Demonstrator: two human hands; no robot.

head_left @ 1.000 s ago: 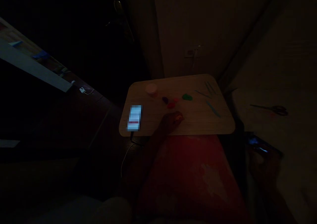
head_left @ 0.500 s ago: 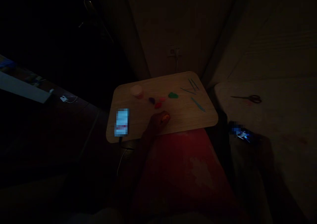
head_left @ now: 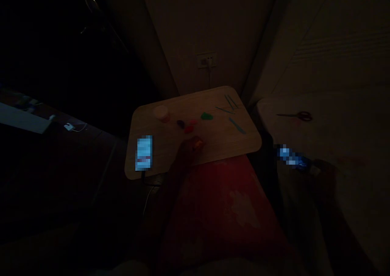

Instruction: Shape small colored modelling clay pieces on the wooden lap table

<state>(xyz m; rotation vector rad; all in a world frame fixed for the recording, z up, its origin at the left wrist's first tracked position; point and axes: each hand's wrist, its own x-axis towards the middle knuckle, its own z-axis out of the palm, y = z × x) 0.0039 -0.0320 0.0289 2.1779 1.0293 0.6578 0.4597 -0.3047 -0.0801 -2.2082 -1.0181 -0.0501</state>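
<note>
The scene is very dark. On the small wooden table [head_left: 170, 140], my left hand [head_left: 187, 149] is closed around an orange lump [head_left: 198, 144] that looks like modelling clay. Just beyond it are a red lump [head_left: 189, 129], a pink lump [head_left: 193, 122], a dark lump [head_left: 180, 124] and a green lump [head_left: 206, 116]. Away to the right, my right hand [head_left: 325, 178] grips a phone [head_left: 292, 158] with a lit, pixelated screen; its fingers are mostly lost in shadow.
A lit phone [head_left: 144, 153] lies on the table's left side with a cable at its lower end. Behind it stands a round tub [head_left: 162, 113]. Several thin sticks [head_left: 231, 102] and a flat blade-like tool [head_left: 237, 125] lie at right. Scissors [head_left: 297, 115] rest on the pale surface beyond.
The view has swung right, so the table appears further left. The phone in my right hand has turned and its screen shows brighter. My left hand keeps the orange lump at the same table spot.
</note>
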